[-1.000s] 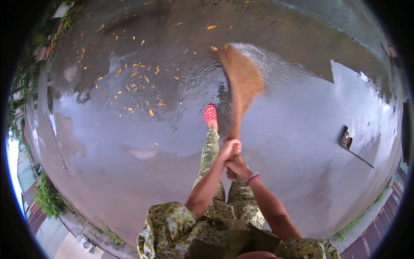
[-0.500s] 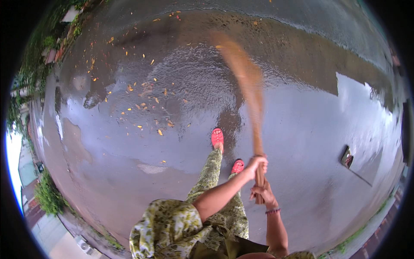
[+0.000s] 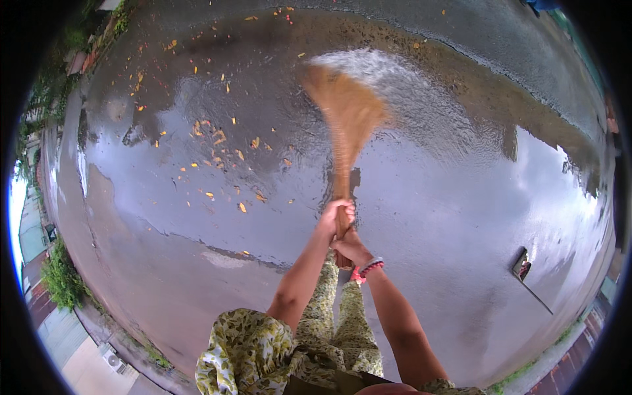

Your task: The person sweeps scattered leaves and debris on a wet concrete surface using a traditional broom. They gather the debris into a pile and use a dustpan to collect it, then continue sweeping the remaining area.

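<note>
Both hands gripped the broom (image 3: 347, 125) handle, left hand (image 3: 334, 216) farther than right hand (image 3: 350, 249); bristles pointed far.

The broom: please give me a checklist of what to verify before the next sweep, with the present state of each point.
1. Both hands on the handle: ok. The left hand grips higher on the stick, the right hand just below it.
2. Broom head position: cannot tell exactly; it is blurred by motion, over the wet pavement.
3. Water ahead of the head: ok, a splash shows beyond it.
4. Fallen leaves: not ok, many lie scattered to the left.
5. Dustpan: ok, it lies apart on the right.
6. Footing: cannot tell; only a red shoe partly shows.
</note>
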`<state>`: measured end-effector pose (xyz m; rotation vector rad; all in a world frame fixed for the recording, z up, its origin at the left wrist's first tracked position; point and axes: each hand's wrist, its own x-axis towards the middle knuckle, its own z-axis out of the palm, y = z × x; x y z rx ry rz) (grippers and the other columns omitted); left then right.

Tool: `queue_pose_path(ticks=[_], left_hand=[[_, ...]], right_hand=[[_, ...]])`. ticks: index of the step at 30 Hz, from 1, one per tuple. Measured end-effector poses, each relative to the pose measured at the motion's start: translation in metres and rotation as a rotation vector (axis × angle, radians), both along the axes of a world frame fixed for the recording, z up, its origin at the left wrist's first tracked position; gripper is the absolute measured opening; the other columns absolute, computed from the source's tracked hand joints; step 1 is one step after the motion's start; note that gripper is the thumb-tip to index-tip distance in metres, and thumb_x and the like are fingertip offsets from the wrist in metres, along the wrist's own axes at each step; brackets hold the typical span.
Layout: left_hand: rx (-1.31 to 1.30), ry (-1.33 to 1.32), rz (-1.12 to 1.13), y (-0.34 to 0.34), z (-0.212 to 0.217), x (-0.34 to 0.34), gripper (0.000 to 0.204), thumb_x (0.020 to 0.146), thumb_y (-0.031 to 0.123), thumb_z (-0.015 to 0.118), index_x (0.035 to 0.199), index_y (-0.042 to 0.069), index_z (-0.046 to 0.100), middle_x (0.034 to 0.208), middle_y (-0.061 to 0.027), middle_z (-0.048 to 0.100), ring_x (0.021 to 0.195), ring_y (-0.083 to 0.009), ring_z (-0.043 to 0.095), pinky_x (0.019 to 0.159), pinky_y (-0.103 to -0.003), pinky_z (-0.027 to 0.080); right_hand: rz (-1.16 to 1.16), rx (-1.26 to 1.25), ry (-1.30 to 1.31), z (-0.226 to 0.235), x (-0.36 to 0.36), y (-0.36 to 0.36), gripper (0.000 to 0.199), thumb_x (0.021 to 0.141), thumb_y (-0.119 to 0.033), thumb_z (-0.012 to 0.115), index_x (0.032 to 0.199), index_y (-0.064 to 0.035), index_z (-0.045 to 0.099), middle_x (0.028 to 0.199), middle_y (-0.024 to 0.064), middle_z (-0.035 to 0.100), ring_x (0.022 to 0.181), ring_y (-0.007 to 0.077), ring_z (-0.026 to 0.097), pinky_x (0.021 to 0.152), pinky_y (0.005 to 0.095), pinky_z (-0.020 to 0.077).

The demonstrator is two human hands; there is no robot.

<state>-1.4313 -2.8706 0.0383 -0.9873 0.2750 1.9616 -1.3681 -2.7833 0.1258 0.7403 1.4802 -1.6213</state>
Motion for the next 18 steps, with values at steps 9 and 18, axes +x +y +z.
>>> queue_pose_path(ticks=[9, 18], left_hand=[[-0.441, 0.172, 0.240, 0.022, 0.108, -0.014, 0.014, 0.069, 0.012, 0.051, 0.058, 0.008, 0.044, 0.052, -0.0046, 0.044, 0.048, -0.0184, 0.046, 0.049, -0.030, 0.042], [-0.259, 0.297, -0.688, 0.205, 0.183, 0.033, 0.012, 0.067, 0.013, 0.062, 0.063, 0.007, 0.052, 0.052, -0.0018, 0.049, 0.042, -0.0128, 0.048, 0.039, -0.026, 0.041]], right_hand=[[0.283, -0.217, -0.023, 0.131, -0.064, 0.073, 0.034, 0.065, -0.002, 0.058, 0.094, 0.0010, 0.042, 0.058, 0.0055, 0.048, 0.041, 0.0139, 0.048, 0.035, 0.0269, 0.0399], [-0.743, 0.011, -0.064, 0.181, 0.067, 0.129, 0.023, 0.071, -0.001, 0.051, 0.092, -0.0013, 0.042, 0.056, 0.0070, 0.048, 0.040, 0.0161, 0.048, 0.035, 0.0294, 0.0414]])
